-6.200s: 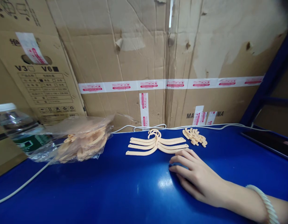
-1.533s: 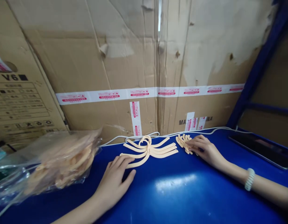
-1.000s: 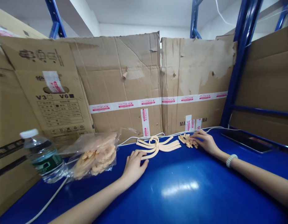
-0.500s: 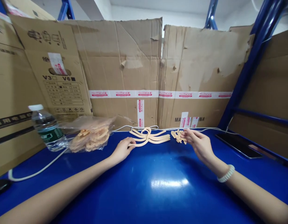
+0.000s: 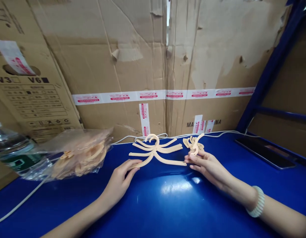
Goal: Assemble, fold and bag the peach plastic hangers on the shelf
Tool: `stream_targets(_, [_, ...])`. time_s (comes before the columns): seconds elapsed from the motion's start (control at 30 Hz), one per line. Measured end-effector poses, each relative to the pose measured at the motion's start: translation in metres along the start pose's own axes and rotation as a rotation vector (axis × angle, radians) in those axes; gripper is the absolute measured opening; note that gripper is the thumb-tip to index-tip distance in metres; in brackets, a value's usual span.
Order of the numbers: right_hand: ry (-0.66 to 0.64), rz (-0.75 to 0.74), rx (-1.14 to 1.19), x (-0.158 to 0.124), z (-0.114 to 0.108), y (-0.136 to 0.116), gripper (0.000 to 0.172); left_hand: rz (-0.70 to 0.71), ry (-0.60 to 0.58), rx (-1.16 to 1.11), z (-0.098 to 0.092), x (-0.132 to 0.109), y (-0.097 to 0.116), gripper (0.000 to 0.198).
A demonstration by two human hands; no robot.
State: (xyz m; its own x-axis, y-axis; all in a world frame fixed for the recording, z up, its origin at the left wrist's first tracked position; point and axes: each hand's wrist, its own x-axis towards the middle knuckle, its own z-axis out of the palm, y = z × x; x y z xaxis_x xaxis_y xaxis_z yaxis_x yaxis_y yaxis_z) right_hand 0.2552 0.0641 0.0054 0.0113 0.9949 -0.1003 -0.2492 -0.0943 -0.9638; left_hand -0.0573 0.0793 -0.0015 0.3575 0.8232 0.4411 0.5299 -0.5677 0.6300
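Note:
Several beige clothes-hanger pieces [image 5: 165, 150] lie fanned out at the back of the blue table, a curved hook [image 5: 153, 136] above their crossing. My left hand [image 5: 118, 180] pinches the end of the lowest curved arm [image 5: 146, 162] between thumb and fingers. Between the fingers of my right hand [image 5: 212, 168] is a small beige hanger hook [image 5: 196, 144], held up with its curl low. Those fingertips are close to the right end of the lowest arm; whether they touch it I cannot tell. Behind the right hand lies a small pile of beige hooks [image 5: 187, 142].
At left, a clear plastic bag [image 5: 81, 155] of beige parts stands beside a water bottle [image 5: 13, 148]. A dark phone [image 5: 265, 152] lies at right. A white cable [image 5: 125, 138] runs along the cardboard wall [image 5: 118, 76] behind the table [image 5: 153, 208].
My right hand has come down and now shows a hook in its fingers. The lower hanger arms have spread apart toward me, my left hand still on one. The view has tilted down.

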Motion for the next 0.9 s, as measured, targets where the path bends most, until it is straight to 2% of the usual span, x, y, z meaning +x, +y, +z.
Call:
stream_targets(0.37, [-0.153,0.127,-0.003,0.004,-0.007,-0.001,0.027,-0.056,-0.032,-0.037,-0.004,-0.003,0.001,0.022])
stream_targets(0.63, [-0.188,0.21,0.046,0.002,-0.008,-0.004,0.022,-0.084,-0.001,-0.033,-0.004,-0.004,-0.002,0.022])
stream_targets(0.9, [-0.236,0.262,0.041,-0.002,-0.003,-0.007,0.018,-0.044,0.003,-0.013,-0.005,-0.004,0.0,0.021])
